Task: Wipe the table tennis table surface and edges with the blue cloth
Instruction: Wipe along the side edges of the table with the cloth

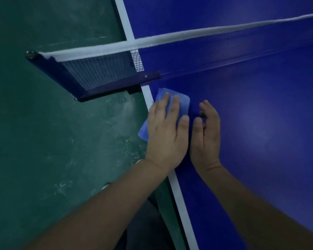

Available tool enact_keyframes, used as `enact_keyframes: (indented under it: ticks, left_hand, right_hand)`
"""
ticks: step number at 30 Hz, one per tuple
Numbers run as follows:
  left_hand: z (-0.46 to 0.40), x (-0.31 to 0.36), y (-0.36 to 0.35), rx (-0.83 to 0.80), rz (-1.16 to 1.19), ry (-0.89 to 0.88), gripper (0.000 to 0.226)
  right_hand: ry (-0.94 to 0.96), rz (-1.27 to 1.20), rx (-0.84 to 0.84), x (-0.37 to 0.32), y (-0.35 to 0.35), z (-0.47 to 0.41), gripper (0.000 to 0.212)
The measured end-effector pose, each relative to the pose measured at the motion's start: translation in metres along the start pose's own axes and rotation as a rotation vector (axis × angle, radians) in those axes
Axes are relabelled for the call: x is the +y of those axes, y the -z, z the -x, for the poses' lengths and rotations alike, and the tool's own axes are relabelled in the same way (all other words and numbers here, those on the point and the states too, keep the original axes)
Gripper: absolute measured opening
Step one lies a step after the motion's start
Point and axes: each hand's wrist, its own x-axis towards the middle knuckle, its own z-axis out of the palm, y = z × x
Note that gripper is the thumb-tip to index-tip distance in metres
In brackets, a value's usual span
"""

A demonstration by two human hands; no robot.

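Head view: the table tennis table (260, 123) occupied the right portion of the frame, its blue surface bordered along the left side by a white edge line (179, 201). The blue cloth (183, 101) lay folded on the table at that edge, just below the net clamp (148, 77), with one corner overhanging the side of the table above the floor. The left hand (166, 134) lay palm-down on the cloth, fingers extended and slightly spread, pressing it flat against the surface; the fingers were not curled round the cloth, and the hand spanned both the white edge line and the blue area. The right hand (206, 134) was positioned just beside the left hand, on the table side, turned on its edge with fingers loosely bent and gripping nothing; its fingertips were close to the right border of the cloth, but contact with the cloth or with the table could not be determined. Both forearms entered from the bottom of the frame. The net (101, 71), with its white top band (188, 34), ran across the table from left to right and extended past the table edge to a dark post (32, 55). The green floor (43, 141) filled the left portion of the frame and showed pale scuff marks near the table.
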Motion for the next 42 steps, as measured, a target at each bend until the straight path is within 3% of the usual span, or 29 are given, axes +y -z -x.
enact_keyframes:
  ticks: [2, 4, 7, 10, 13, 16, 20, 25, 28, 30, 32, 34, 36, 42]
  left_hand:
    - [-0.001, 0.015, 0.003, -0.166, 0.337, 0.182, 0.064]
    - [-0.005, 0.025, 0.008, -0.248, 0.566, 0.277, 0.064]
    - [-0.013, 0.019, 0.022, -0.091, 0.234, 0.106, 0.052]
    - [-0.027, -0.007, 0.048, 0.134, -0.151, 0.026, 0.048]
    - [-0.032, -0.029, 0.068, 0.152, -0.461, -0.051, 0.050]
    - [-0.030, -0.040, 0.074, 0.101, -0.585, -0.132, 0.054]
    - [-0.031, -0.044, 0.086, 0.041, -0.632, -0.193, 0.058]
    - [-0.031, -0.044, 0.096, -0.067, -0.596, -0.164, 0.063]
    - [-0.033, -0.049, 0.101, -0.124, -0.609, -0.199, 0.063]
    - [-0.033, -0.052, 0.105, -0.166, -0.615, -0.200, 0.064]
    - [-0.032, -0.053, 0.112, -0.219, -0.611, -0.177, 0.067]
    - [-0.034, -0.054, 0.117, -0.258, -0.599, -0.170, 0.069]
    - [-0.035, -0.055, 0.123, -0.301, -0.595, -0.185, 0.070]
    - [-0.041, -0.058, 0.136, -0.390, -0.587, -0.235, 0.071]
  right_hand:
    - [-0.117, 0.023, -0.031, -0.011, -0.004, -0.009, 0.041]
    - [-0.119, 0.255, -0.101, -0.020, -0.011, -0.017, 0.049]
    - [-0.103, 0.487, -0.114, -0.027, -0.014, -0.038, 0.047]
    - [-0.098, 0.540, -0.037, -0.016, -0.008, -0.080, 0.046]
    - [-0.063, 0.528, 0.050, -0.019, -0.018, -0.110, 0.044]
    - [0.230, 0.582, -0.119, -0.040, -0.053, -0.078, 0.040]
    - [0.495, 0.555, -0.292, -0.029, -0.050, -0.055, 0.042]
    - [0.236, 0.612, -0.136, -0.025, -0.038, -0.076, 0.039]
    - [0.466, 0.555, -0.265, -0.044, -0.065, -0.045, 0.043]
    - [0.514, 0.545, -0.320, -0.041, -0.054, -0.039, 0.044]
    - [0.385, 0.600, -0.271, -0.027, -0.031, -0.040, 0.047]
    - [0.083, 0.611, -0.084, -0.019, -0.015, -0.044, 0.046]
    - [-0.086, 0.601, 0.078, -0.028, -0.027, -0.049, 0.046]
    - [0.304, 0.539, -0.140, -0.061, -0.092, -0.033, 0.047]
